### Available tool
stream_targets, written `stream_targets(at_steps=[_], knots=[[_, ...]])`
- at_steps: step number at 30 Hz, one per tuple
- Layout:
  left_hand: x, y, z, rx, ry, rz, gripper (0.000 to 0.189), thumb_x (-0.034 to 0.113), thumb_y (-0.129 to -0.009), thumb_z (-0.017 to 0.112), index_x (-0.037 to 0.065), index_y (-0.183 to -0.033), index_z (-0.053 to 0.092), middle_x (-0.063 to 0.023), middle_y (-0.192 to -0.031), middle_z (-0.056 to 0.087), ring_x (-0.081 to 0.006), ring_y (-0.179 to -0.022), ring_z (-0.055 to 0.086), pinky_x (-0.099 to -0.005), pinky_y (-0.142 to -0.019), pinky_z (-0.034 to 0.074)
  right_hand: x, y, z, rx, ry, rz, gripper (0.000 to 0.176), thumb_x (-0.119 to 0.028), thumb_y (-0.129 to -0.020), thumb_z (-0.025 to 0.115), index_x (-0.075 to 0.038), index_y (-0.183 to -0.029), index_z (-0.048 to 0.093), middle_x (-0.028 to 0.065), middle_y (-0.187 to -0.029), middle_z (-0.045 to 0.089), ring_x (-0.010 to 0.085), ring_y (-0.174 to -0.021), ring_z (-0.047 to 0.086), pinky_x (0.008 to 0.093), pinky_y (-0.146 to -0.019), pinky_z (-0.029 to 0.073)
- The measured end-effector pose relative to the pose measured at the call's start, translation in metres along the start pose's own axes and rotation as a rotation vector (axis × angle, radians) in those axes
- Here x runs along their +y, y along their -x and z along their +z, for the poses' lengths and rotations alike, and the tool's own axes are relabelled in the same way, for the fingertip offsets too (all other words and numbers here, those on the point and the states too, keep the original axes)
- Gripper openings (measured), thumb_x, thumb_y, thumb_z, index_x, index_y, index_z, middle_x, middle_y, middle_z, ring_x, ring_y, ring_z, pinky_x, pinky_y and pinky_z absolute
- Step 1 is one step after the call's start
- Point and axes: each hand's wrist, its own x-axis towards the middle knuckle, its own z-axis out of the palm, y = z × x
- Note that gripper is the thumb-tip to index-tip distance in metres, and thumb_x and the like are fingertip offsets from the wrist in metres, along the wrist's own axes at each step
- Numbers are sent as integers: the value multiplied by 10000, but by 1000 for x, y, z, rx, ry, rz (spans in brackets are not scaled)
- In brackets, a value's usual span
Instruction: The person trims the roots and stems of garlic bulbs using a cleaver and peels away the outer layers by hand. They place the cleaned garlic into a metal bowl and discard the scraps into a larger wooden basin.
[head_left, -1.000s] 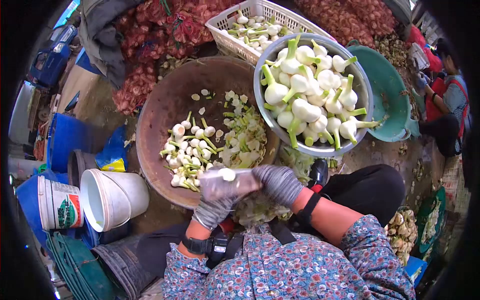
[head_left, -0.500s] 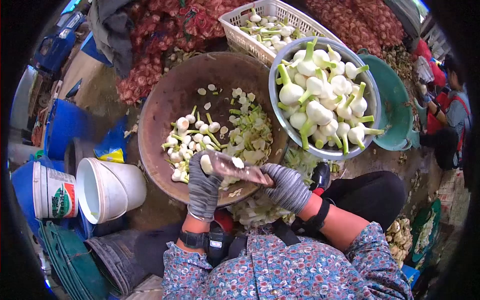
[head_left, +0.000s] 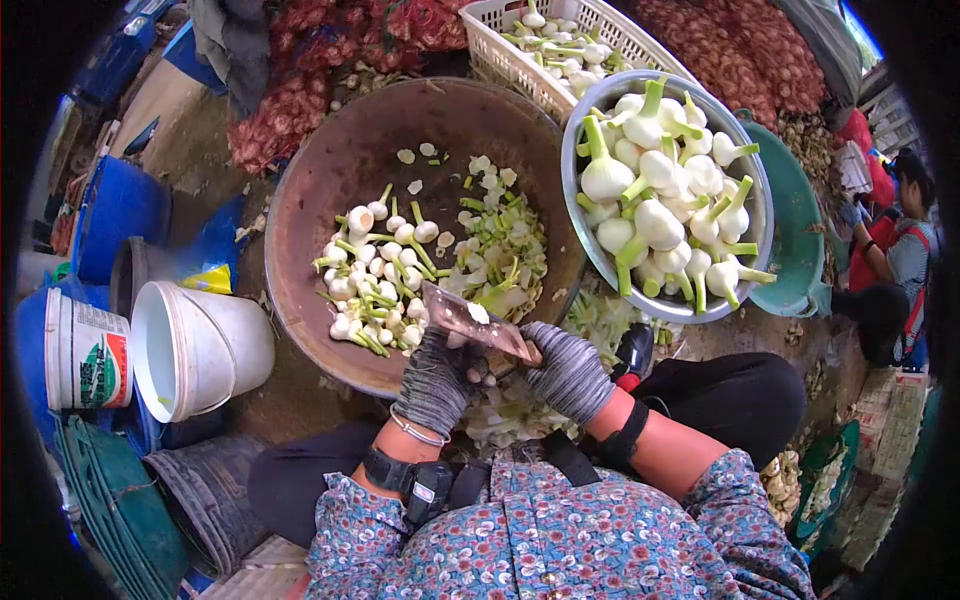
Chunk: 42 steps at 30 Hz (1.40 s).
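Observation:
Gloved in striped grey, my right hand (head_left: 568, 372) grips the handle of a broad-bladed knife (head_left: 455, 312), with a white slice (head_left: 479, 313) stuck on the blade. My left hand (head_left: 436, 378) is closed just under the blade around a garlic bulb (head_left: 457, 340), mostly hidden by knife and fingers. Beyond my hands, a wide brown basin (head_left: 330, 190) holds trimmed garlic bulbs (head_left: 385, 270) with short green stems on its left, and a heap of peelings and cut ends (head_left: 500, 265) on its right.
A metal bowl (head_left: 572, 190) heaped with garlic stands right, over a green tub (head_left: 795, 190). Behind are a white crate (head_left: 490, 40) of garlic and red net sacks (head_left: 290, 100). White buckets (head_left: 235, 345) stand left. A co-worker (head_left: 905, 240) sits at far right.
My left hand has turned and moved lower and to the right, taking the garlic bulb under the blade. The knife has dropped slightly from its earlier height over the basin. The camera view has shifted a little.

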Motion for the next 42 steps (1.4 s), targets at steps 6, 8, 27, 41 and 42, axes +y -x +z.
stream_targets(at_steps=[6, 8, 27, 41, 42], knots=[[-47, 28, 70, 47, -821, 347, 414, 461, -948, 531, 56, -1035, 548, -35, -772, 545, -125, -525, 479, -342, -556, 480, 85, -33, 26, -341, 324, 328, 374, -262, -817, 656, -22, -1098, 597, 240, -994, 650, 397, -940, 629, 441, -798, 513], [-40, 29, 78, 17, -991, 402, 412, 429, -940, 561, 48, -1096, 537, -40, -794, 553, -122, -552, 493, -346, -586, 502, 68, -21, 17, -65, 82, 315, 397, -309, -838, 640, -6, -1090, 597, 252, -981, 653, 402, -927, 633, 439, -793, 515], [-32, 11, 50, 175, -1827, 898, 502, 57, -776, 745, 25, -1209, 494, -92, -1121, 547, -195, -1025, 575, -329, -923, 487, -29, -17, -19, 266, -340, -48, 288, -104, -767, 717, -45, -1037, 638, 166, -893, 643, 315, -808, 650, 362, -737, 528], [-34, 9, 52, 142, -2339, 1060, 421, 75, -736, 750, 38, -1122, 586, -145, -1086, 575, -297, -993, 588, -372, -861, 492, -44, -23, -27, 118, 1, 9, 296, -208, -745, 707, -59, -984, 616, 183, -861, 639, 364, -831, 635, 431, -731, 520], [-35, 9, 50, 159, -2241, 1011, 421, 69, -739, 745, 40, -1125, 579, -138, -1090, 574, -277, -996, 593, -361, -860, 498, -44, -24, -27, 123, -55, 48, 290, -207, -750, 696, -48, -977, 612, 194, -850, 636, 373, -820, 632, 438, -724, 518]])
